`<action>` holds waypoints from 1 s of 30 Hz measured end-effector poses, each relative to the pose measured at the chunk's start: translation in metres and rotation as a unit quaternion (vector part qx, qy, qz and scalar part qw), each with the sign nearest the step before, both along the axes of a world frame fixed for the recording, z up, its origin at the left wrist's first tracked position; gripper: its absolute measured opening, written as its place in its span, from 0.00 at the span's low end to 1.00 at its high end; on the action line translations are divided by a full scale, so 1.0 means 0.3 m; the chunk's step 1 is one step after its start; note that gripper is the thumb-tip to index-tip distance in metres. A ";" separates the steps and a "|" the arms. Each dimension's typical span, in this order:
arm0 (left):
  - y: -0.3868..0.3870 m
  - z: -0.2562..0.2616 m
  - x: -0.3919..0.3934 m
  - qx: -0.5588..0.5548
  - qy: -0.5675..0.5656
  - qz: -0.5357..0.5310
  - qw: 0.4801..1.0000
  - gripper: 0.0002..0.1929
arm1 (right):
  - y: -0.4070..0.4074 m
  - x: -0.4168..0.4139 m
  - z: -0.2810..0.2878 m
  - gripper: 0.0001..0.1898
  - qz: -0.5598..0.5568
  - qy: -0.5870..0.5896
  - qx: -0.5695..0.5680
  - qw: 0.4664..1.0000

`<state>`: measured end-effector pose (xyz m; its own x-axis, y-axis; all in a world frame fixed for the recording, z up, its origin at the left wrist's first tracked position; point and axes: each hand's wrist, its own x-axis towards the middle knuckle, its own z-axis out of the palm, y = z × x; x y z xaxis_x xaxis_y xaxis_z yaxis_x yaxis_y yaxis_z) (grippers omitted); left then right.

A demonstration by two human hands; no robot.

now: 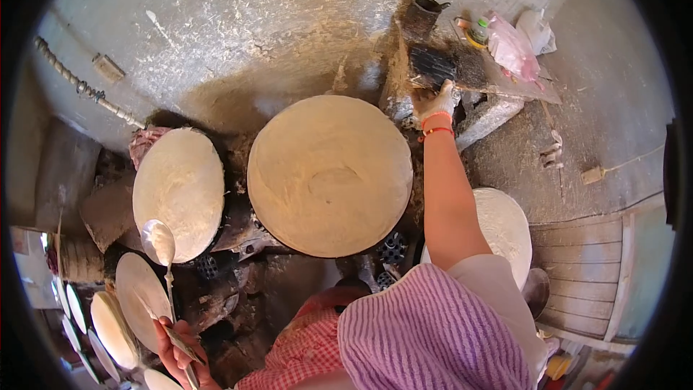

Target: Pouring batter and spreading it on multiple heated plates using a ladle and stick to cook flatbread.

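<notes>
My left hand [181, 355], low at the left, grips a long-handled ladle [161, 242] whose bowl holds white batter. The same hand holds a flat, blade-like tool [181, 344]. Far forward on the right, my right hand [436, 102], in a pale glove, is at the front edge of a black, ribbed block [431, 66] on a soot-stained ledge. Its fingertips are partly hidden, so its grip is unclear. Between my hands lies a large round griddle [330, 176] with a pale, floury-looking surface and a faint curved mark.
Another pale-coated griddle [178, 195] is at left, and a third [503, 227] lies partly behind my right arm. Perforated briquettes [392, 248] sit below the middle griddle. Round discs [113, 330] stand at lower left. A pink plastic bag [514, 49] rests on the ledge.
</notes>
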<state>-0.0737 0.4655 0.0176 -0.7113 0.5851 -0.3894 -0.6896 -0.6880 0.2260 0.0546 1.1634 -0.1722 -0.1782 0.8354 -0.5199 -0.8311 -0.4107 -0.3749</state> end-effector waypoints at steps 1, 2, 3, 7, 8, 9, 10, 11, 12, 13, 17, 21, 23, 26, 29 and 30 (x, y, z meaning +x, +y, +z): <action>-0.014 -0.003 -0.005 0.019 -0.003 -0.003 1.000 0.20 | -0.015 0.007 -0.006 0.27 -0.021 -0.004 0.023 1.000; -0.034 -0.001 -0.002 0.039 -0.006 -0.002 0.999 0.20 | -0.041 0.009 -0.006 0.25 -0.039 -0.006 0.047 0.998; -0.043 -0.020 -0.012 0.068 -0.012 -0.019 0.997 0.20 | -0.068 0.044 -0.013 0.25 -0.088 0.015 0.075 0.993; -0.142 -0.022 -0.001 0.076 -0.024 0.020 0.997 0.21 | -0.261 0.150 -0.038 0.25 -0.111 0.106 0.156 0.976; -0.215 -0.047 0.009 0.102 0.073 -0.040 0.991 0.19 | -0.373 0.135 -0.004 0.25 -0.068 0.090 0.137 0.984; -0.300 -0.082 0.020 -0.092 0.120 0.065 0.986 0.17 | -0.479 0.145 0.034 0.26 -0.019 0.084 0.141 0.986; -0.411 -0.122 0.054 -0.292 0.150 0.176 0.928 0.15 | -0.616 0.149 0.088 0.28 0.085 0.114 0.185 0.972; -0.522 -0.171 0.078 -0.273 0.152 0.194 0.930 0.15 | -0.705 0.180 0.100 0.30 0.103 0.113 0.197 0.968; -0.539 -0.106 0.092 -0.262 0.157 0.219 0.927 0.15 | -0.755 0.195 0.072 0.34 0.213 0.279 0.323 0.879; -0.543 -0.062 0.123 -0.161 0.001 0.283 0.946 0.19 | -0.829 0.222 0.039 0.35 0.223 0.286 0.353 0.863; -0.735 -0.037 0.171 0.051 0.047 0.152 0.986 0.16 | -1.317 0.099 0.294 0.35 0.224 0.159 0.364 0.890; -1.053 -0.047 0.316 -0.016 0.073 0.240 0.968 0.15 | -1.765 -0.156 0.266 0.22 0.416 -0.020 0.234 0.878; -1.174 -0.046 0.395 -0.024 0.052 0.296 0.953 0.15 | -2.085 -0.289 0.268 0.17 0.505 -0.092 0.190 0.837; -1.372 -0.050 0.484 -0.063 0.033 0.354 0.933 0.16 | -2.396 -0.471 0.091 0.14 0.562 -0.143 0.201 0.790; -1.549 -0.090 0.542 -0.023 0.032 0.398 0.916 0.16 | -2.582 -0.670 -0.106 0.29 0.502 -0.226 0.433 0.714; -1.599 -0.109 0.553 -0.005 0.036 0.399 0.916 0.17 | -2.606 -0.734 -0.158 0.35 0.471 -0.265 0.515 0.665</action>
